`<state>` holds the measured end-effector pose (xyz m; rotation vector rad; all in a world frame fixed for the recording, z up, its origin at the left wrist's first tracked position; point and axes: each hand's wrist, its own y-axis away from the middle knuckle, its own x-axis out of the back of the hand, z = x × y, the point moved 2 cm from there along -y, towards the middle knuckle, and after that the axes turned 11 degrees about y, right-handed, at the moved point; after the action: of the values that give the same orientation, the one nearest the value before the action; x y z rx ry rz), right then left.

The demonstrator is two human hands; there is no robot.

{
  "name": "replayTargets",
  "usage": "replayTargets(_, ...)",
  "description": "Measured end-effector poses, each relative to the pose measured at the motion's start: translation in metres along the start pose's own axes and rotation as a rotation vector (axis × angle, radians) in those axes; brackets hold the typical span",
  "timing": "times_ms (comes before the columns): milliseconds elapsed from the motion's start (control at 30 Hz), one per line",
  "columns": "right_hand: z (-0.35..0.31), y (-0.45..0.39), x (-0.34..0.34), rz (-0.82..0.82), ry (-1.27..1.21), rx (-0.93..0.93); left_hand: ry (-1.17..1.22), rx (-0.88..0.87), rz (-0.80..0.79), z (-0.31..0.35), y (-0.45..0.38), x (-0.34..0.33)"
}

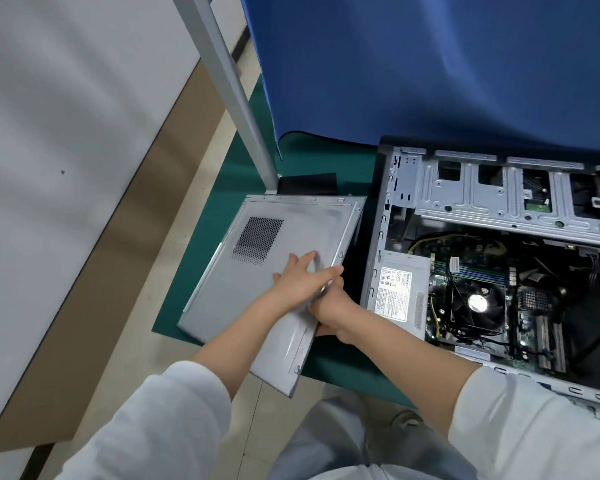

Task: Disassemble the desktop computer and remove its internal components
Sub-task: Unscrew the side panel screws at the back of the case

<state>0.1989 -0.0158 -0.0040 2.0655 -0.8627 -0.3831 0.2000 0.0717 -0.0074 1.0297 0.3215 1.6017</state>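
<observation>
The side panel is off the computer case and lies tilted over the mat's left edge, clear of the open case so the parts inside stay reachable. The left hand presses flat on top with straight fingers to steady it; the right hand grips its right edge from beneath.

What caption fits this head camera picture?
Both hands, left and right, set the removed side panel beside the opened computer case.

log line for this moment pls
step: side panel off case | left hand flat on panel | right hand grips panel edge | internals still in case
</observation>
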Motion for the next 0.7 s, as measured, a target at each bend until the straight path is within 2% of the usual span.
replayTargets(167,0.001,-0.014,0.001,0.084,-0.078,-0.11,-0.09,-0.026,0.078,0.0,-0.023,-0.005)
replayTargets(300,0.005,-0.023,0.0,0.156,-0.161,-0.22,-0.196,-0.064,0.043,-0.001,-0.04,-0.009)
replayTargets(433,0.005,-0.033,0.001,0.16,-0.174,-0.272,-0.236,-0.024,-0.01,-0.006,-0.05,-0.019)
replayTargets(700,-0.012,-0.045,0.012,0.121,-0.223,-0.32,-0.288,0.013,0.009,-0.012,-0.069,-0.009)
